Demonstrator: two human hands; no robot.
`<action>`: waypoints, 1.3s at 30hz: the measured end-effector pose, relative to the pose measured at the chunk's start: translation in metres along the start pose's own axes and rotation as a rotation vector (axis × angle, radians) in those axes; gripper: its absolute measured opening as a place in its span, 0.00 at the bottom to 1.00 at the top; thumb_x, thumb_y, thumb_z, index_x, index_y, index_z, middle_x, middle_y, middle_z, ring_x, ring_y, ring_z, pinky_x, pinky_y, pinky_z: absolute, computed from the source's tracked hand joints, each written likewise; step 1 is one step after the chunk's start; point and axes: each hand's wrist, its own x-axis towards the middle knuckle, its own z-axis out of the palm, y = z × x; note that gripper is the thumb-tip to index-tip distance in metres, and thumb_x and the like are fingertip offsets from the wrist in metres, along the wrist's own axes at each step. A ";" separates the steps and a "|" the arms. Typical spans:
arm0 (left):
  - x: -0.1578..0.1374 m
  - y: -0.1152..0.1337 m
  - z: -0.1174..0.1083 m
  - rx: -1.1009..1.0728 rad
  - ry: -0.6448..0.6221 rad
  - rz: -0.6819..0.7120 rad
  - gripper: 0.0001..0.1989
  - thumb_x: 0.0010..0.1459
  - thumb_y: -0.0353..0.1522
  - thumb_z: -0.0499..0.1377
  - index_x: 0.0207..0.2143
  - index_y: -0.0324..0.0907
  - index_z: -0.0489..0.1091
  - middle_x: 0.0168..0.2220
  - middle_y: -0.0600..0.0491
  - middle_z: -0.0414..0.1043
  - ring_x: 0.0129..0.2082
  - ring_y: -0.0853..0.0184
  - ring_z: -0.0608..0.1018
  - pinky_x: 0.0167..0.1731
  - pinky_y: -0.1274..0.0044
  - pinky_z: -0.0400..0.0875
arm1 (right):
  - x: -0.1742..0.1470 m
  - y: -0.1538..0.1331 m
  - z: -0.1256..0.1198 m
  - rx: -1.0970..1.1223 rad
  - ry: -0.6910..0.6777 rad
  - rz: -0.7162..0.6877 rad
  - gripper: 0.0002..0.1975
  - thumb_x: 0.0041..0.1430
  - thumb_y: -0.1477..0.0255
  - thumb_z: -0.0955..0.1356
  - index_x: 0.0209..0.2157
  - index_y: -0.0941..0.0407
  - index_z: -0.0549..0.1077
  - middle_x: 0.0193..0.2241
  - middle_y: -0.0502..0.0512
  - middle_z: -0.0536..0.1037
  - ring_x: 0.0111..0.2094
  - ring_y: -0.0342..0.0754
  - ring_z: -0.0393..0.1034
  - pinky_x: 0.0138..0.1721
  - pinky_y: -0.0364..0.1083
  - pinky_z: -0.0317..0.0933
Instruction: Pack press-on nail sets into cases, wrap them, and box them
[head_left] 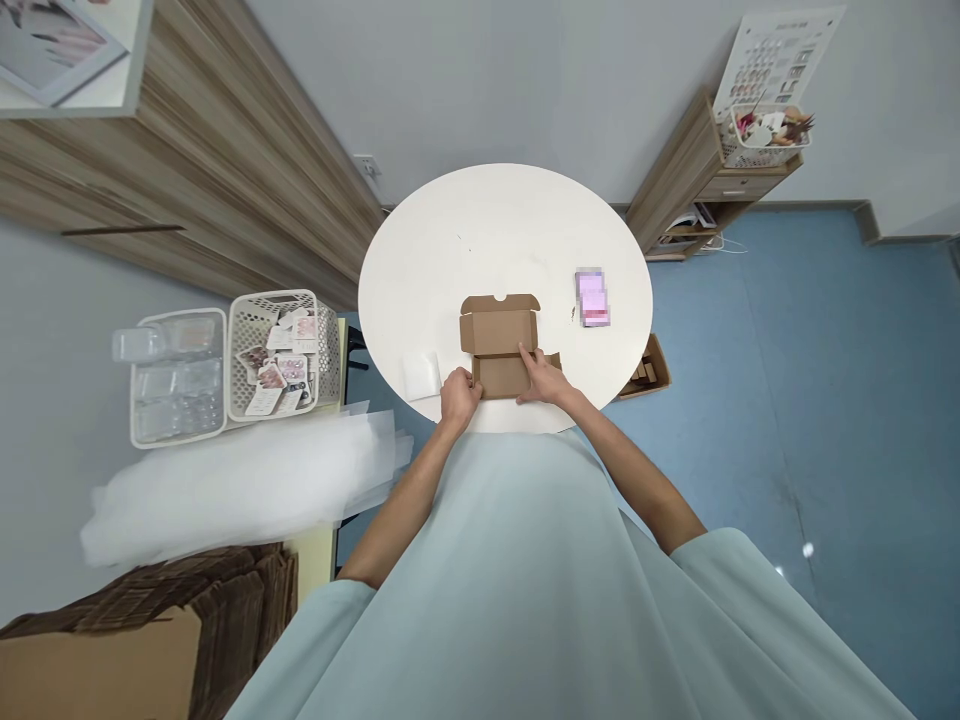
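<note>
Between left hand (460, 398) and right hand (546, 381) lies an open box (504, 331)

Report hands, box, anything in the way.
Left hand holding brown box, near-left corner; right hand on its right side. Lid open. Nearest item: white packet, left of box.

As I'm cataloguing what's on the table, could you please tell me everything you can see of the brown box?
The box looks like plain brown cardboard. It lies open on the white table near the person, its lid folded back away from them, with side flaps and a rounded notch in its far edge. The left hand touches the left side of the base; the right hand lies over its right side.
</note>
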 end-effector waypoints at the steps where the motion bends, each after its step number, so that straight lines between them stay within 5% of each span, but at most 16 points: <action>1: -0.001 0.001 0.000 0.006 0.001 0.005 0.05 0.63 0.27 0.58 0.39 0.46 0.65 0.40 0.49 0.76 0.40 0.58 0.78 0.38 0.69 0.69 | 0.000 -0.001 0.000 0.005 0.005 0.000 0.71 0.48 0.62 0.83 0.78 0.44 0.34 0.75 0.75 0.47 0.62 0.68 0.71 0.54 0.57 0.70; 8: -0.004 0.010 0.002 0.077 0.018 0.015 0.05 0.65 0.27 0.56 0.41 0.45 0.63 0.43 0.46 0.72 0.39 0.56 0.76 0.37 0.67 0.68 | -0.016 0.000 -0.002 0.071 0.096 -0.019 0.58 0.55 0.62 0.80 0.77 0.48 0.46 0.75 0.71 0.49 0.60 0.64 0.72 0.51 0.54 0.71; 14: -0.003 0.007 0.006 0.061 0.036 0.035 0.07 0.63 0.25 0.56 0.42 0.45 0.64 0.42 0.46 0.71 0.40 0.55 0.77 0.40 0.65 0.70 | -0.043 0.038 0.000 0.315 0.549 0.119 0.24 0.72 0.61 0.64 0.63 0.56 0.66 0.59 0.66 0.74 0.46 0.53 0.77 0.49 0.52 0.70; 19: -0.002 0.006 0.010 0.062 0.042 0.043 0.08 0.63 0.25 0.56 0.43 0.45 0.64 0.42 0.46 0.70 0.40 0.55 0.77 0.41 0.65 0.71 | -0.045 0.057 0.014 0.390 0.464 0.302 0.12 0.68 0.62 0.64 0.44 0.55 0.73 0.43 0.60 0.82 0.41 0.53 0.77 0.47 0.51 0.69; 31: -0.005 0.007 0.010 0.064 0.044 0.032 0.07 0.64 0.26 0.55 0.42 0.46 0.63 0.40 0.47 0.70 0.37 0.56 0.75 0.37 0.67 0.69 | -0.049 0.016 -0.001 0.260 0.376 0.194 0.08 0.74 0.66 0.61 0.44 0.53 0.70 0.30 0.53 0.80 0.34 0.53 0.77 0.36 0.47 0.62; 39: -0.010 0.015 0.012 0.049 0.025 0.026 0.07 0.65 0.27 0.55 0.44 0.44 0.65 0.43 0.44 0.71 0.40 0.53 0.77 0.39 0.65 0.70 | -0.041 -0.002 0.004 0.204 0.352 0.111 0.13 0.74 0.58 0.64 0.43 0.53 0.72 0.46 0.58 0.81 0.39 0.52 0.77 0.43 0.48 0.67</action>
